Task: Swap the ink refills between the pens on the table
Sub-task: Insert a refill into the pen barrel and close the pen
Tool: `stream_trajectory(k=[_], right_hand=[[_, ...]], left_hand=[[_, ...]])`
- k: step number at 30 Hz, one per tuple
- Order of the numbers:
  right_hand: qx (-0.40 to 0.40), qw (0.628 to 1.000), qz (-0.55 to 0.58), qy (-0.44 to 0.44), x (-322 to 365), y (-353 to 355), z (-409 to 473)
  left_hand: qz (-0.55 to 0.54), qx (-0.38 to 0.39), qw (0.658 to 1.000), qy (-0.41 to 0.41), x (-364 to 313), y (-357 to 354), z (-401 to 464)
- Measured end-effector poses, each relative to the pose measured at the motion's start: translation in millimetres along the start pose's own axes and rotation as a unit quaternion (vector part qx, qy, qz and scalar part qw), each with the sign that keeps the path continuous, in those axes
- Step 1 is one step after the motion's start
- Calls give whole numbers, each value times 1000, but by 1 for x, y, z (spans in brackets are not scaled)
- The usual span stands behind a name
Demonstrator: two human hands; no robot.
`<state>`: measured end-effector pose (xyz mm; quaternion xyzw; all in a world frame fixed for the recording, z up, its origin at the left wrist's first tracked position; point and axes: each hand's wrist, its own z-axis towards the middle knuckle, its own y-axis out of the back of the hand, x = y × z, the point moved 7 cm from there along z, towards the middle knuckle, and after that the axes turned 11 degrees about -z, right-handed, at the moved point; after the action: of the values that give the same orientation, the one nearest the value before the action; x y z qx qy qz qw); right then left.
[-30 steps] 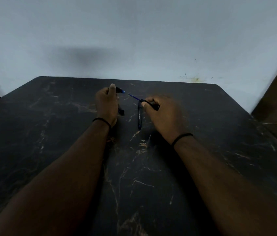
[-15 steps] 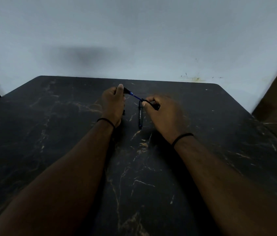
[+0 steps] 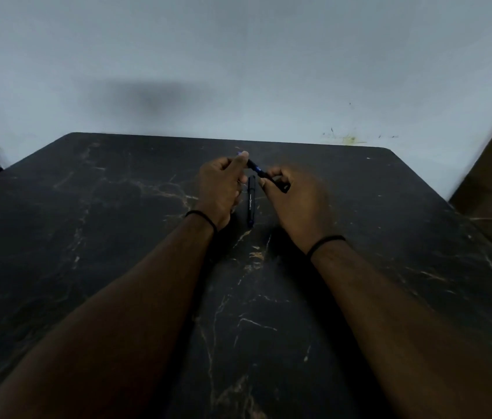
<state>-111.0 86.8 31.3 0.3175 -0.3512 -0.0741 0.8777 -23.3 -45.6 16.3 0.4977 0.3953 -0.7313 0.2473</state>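
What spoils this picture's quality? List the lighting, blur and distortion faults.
Head view: dim light, so the black pen barely separates from the dark table; a soft shadow smudges the wall; the right hand is slightly motion-blurred; wide-angle bending slants the edges.

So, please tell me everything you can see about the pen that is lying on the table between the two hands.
The pen is slim and dark, seemingly plastic, with small pale printing along its barrel and a bluish tint at its near end. It lies flat on the black marbled table, pointing roughly away from the person. No hand holds it; whether the left hand brushes it is unclear. It looks assembled, though details are dim.
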Motion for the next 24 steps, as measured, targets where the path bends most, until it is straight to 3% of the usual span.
stream_trajectory(k=[24], right_hand=[[10,1000,2,-20,-6,-5,-1]], left_hand=[[-27,22,999,42,12,3,4]])
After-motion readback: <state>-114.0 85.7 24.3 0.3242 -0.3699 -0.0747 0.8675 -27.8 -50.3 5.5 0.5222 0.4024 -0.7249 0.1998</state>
